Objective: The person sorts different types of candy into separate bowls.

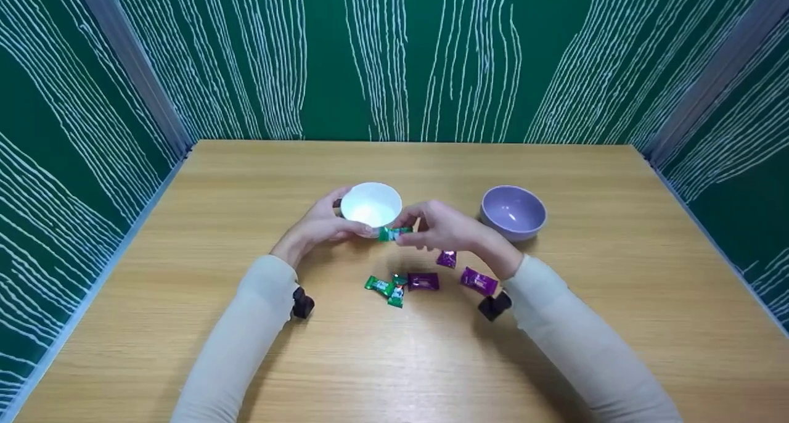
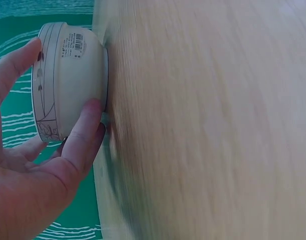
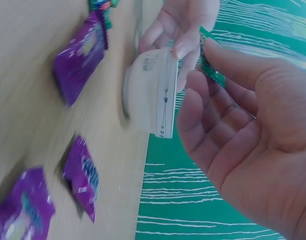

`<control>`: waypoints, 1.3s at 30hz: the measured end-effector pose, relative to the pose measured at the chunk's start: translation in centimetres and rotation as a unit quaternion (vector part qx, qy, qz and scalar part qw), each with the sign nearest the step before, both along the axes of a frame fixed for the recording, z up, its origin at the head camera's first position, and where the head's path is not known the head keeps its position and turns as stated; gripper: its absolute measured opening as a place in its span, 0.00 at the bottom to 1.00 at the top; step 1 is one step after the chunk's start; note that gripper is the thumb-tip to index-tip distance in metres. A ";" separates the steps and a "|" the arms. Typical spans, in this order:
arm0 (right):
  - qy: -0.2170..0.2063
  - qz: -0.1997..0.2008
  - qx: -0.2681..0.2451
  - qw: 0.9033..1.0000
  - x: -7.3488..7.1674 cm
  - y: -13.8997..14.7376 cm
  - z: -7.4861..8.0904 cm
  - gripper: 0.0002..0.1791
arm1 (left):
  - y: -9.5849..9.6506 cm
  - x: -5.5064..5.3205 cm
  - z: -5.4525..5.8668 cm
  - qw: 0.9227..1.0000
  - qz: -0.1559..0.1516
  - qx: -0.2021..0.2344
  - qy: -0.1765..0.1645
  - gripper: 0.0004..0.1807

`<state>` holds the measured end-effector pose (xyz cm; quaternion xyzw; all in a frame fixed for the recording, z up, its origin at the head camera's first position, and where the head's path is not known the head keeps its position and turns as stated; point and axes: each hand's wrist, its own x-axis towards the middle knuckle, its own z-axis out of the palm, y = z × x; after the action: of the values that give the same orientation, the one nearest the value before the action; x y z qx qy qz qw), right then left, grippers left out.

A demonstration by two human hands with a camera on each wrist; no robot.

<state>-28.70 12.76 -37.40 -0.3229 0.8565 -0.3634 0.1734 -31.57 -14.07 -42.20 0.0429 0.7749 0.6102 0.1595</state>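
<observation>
My left hand grips a white bowl from its left side, thumb near the front rim and fingers round the far side. The bowl's outer wall bears a printed band and a barcode sticker in the left wrist view. Between thumb and fingers, my right hand pinches a green-wrapped candy just off the bowl's front right rim. Below the hands lie green candies bunched together and a purple candy beside them. Two more purple candies lie under the right wrist.
A purple bowl stands to the right, behind my right forearm. The wooden table ends at a green wall with white wavy lines at the back and sides.
</observation>
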 end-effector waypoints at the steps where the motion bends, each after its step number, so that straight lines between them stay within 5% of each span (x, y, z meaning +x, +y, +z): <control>1: -0.005 -0.007 -0.010 1.000 -0.1 -0.2 0.1 0.12 | -0.1 0.0 0.0 1.000 -0.001 0.000 0.001 0.59; 15: -0.071 -0.123 -0.101 0.985 -1.8 -2.3 -0.5 0.13 | 0.0 0.2 0.0 1.000 0.001 -0.018 0.008 0.60; 29: -0.036 -0.175 -0.047 0.983 -2.9 -4.0 -3.4 0.16 | 0.1 0.1 -0.1 1.000 0.006 -0.017 0.000 0.59; 39: -0.082 -0.211 -0.065 0.972 -3.0 -4.4 -1.5 0.16 | 0.0 0.1 -0.1 1.000 0.004 -0.023 0.002 0.58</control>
<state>-31.74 8.40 -38.93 -0.1147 0.8628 -0.4718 0.1411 -31.49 -14.06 -42.25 0.0370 0.7889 0.5930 0.1566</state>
